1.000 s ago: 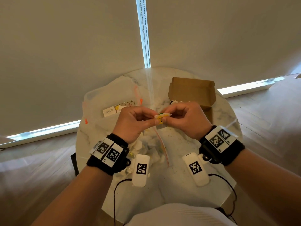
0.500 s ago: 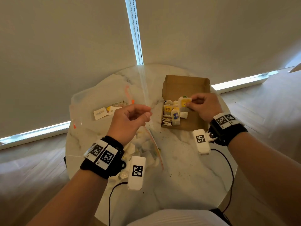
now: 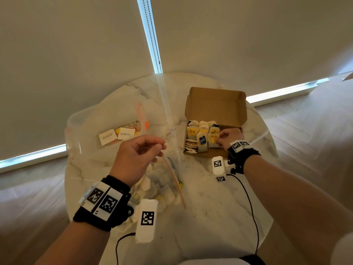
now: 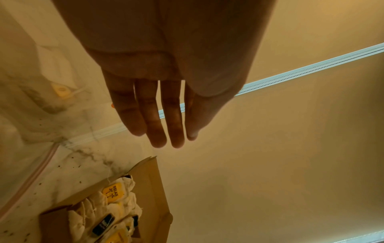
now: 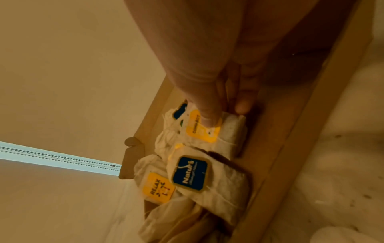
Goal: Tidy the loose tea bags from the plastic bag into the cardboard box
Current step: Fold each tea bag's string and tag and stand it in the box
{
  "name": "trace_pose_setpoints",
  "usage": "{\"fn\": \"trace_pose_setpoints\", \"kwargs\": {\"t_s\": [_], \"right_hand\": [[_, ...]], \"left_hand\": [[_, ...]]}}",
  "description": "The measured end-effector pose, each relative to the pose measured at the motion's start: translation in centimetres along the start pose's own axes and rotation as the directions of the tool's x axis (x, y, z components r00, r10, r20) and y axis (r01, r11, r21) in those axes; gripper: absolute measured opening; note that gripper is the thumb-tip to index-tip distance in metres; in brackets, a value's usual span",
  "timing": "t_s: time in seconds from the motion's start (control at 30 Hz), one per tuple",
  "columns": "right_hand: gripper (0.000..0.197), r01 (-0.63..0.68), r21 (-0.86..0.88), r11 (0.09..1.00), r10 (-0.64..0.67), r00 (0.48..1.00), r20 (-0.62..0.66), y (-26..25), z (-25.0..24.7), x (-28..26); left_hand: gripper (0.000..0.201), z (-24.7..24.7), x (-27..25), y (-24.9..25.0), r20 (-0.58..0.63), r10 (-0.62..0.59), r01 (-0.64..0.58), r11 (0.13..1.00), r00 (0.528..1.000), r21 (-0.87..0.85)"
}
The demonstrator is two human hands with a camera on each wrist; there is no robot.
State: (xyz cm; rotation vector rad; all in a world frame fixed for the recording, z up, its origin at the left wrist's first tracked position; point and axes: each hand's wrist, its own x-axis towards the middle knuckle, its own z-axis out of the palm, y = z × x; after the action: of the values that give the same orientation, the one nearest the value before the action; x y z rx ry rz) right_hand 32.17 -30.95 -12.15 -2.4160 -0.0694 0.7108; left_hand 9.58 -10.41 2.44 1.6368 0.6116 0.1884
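Fingertips (image 5: 209, 118) of the right hand (image 3: 229, 137) pressed a yellow-tagged tea bag (image 5: 202, 129) down into the cardboard box (image 3: 215, 104), the grip narrow, thumb and fingers closed around that bag among the others packed there. Half a second before, that hand had been higher over the box with the bag still lifted; now it sat low at the right end of the rows, beside a blue-tagged bag (image 5: 190, 174). Over to the left hand (image 3: 137, 157): it had barely shifted, hovering above the plastic bag (image 3: 160, 180), grip loose and holding nothing, fingers (image 4: 158, 125) straight in the wrist view. Loose tea bags (image 3: 152, 188) lay heaped in the plastic bag on the marble surface (image 3: 200, 217), near the box.
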Motion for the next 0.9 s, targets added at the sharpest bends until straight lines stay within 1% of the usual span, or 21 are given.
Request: {"fn": "trace_pose_setpoints", "kwargs": {"t_s": [0.1, 0.3, 0.37, 0.43, 0.5, 0.53, 0.63, 0.7, 0.77, 0.83, 0.9], "right_hand": [[0.015, -0.005, -0.023, 1.000, 0.004, 0.998, -0.059, 0.0, 0.2, 0.5], [0.018, 0.013, -0.031, 0.999, -0.015, 0.997, -0.077, -0.5, 0.7, -0.1], [0.019, -0.016, -0.048, 0.999, 0.011, 0.994, -0.108, -0.7, 0.7, 0.0], [0.029, -0.087, -0.072, 0.994, 0.076, 0.987, -0.138, -0.8, 0.5, 0.1], [0.040, -0.138, -0.079, 0.987, 0.128, 0.985, -0.118, -1.0, 0.3, 0.0], [0.040, -0.131, -0.094, 0.987, 0.123, 0.988, -0.091, -1.2, 0.3, 0.0], [0.028, -0.057, -0.102, 0.993, 0.053, 0.998, -0.040, -1.7, 0.5, -0.3], [0.024, -0.022, -0.078, 0.997, 0.020, 0.999, -0.029, -1.8, 0.4, -0.6], [0.022, -0.014, -0.085, 0.996, 0.013, 1.000, -0.017, -1.9, -0.1, -1.0], [0.027, -0.027, -0.102, 0.994, 0.028, 1.000, 0.009, -1.9, -0.7, -1.5], [0.036, -0.052, -0.121, 0.991, 0.052, 0.999, -0.004, -1.7, -1.3, -2.1]], "left_hand": [[0.017, -0.1, 0.3, -0.3, -0.002, -0.011, 0.011, 1.000, 1.000, 0.002], [0.016, -0.2, 0.6, -0.7, 0.000, -0.019, 0.019, 1.000, 1.000, 0.012], [0.015, -0.2, 0.7, -0.7, -0.002, -0.020, 0.020, 1.000, 1.000, 0.010], [0.015, -0.3, 0.7, -0.7, -0.001, -0.019, 0.019, 1.000, 1.000, 0.016], [0.016, -0.4, 0.5, -0.7, -0.002, -0.018, 0.018, 1.000, 1.000, 0.017], [0.016, -0.4, 0.5, -0.7, -0.003, -0.018, 0.018, 1.000, 1.000, 0.018], [0.016, -0.5, 0.3, -0.7, -0.007, -0.013, 0.013, 1.000, 1.000, 0.023], [0.015, -0.6, 0.1, -0.7, -0.016, -0.015, 0.015, 1.000, 1.000, 0.018], [0.015, -0.8, 0.0, -0.6, -0.019, -0.023, 0.024, 1.000, 1.000, 0.015], [0.015, -0.9, -0.2, -0.7, -0.011, -0.033, 0.034, 0.999, 0.999, 0.022], [0.015, -0.8, -0.2, -0.8, 0.009, -0.050, 0.050, 0.998, 0.999, 0.047]]}}
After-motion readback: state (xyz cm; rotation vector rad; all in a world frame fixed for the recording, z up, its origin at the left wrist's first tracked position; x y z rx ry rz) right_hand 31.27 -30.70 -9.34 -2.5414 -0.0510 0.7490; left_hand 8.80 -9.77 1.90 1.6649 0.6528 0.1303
